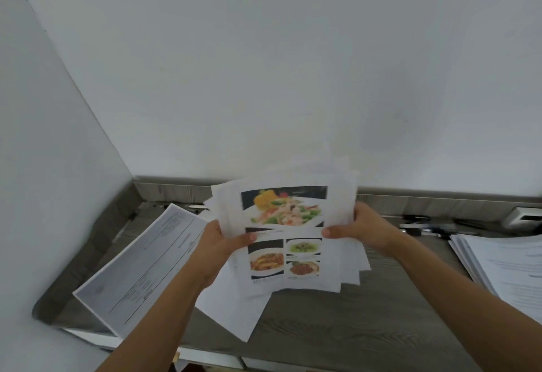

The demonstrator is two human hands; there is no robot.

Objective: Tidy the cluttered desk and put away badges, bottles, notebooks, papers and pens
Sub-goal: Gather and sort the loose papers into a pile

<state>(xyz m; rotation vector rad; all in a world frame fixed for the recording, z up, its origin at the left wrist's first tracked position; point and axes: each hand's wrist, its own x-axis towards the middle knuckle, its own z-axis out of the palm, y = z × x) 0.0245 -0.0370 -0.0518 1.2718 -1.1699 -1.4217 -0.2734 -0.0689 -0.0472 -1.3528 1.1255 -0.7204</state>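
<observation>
I am holding a loose sheaf of papers (296, 254) over the tabletop (352, 327).
My left hand (218, 247) and right hand (356, 229) are gripping its side edges, thumbs on top.

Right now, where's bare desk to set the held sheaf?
Bare desk at front centre, near side of the sheaf, between the loose white sheet and the right paper stack. Crowded: form sheet covers the left, pens line the back right.

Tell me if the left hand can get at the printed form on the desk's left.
Probably not yet: the left hand grips the paper bundle together with the right hand. The printed form lies close beside it, largely uncovered, so only that grip hinders it.
</observation>
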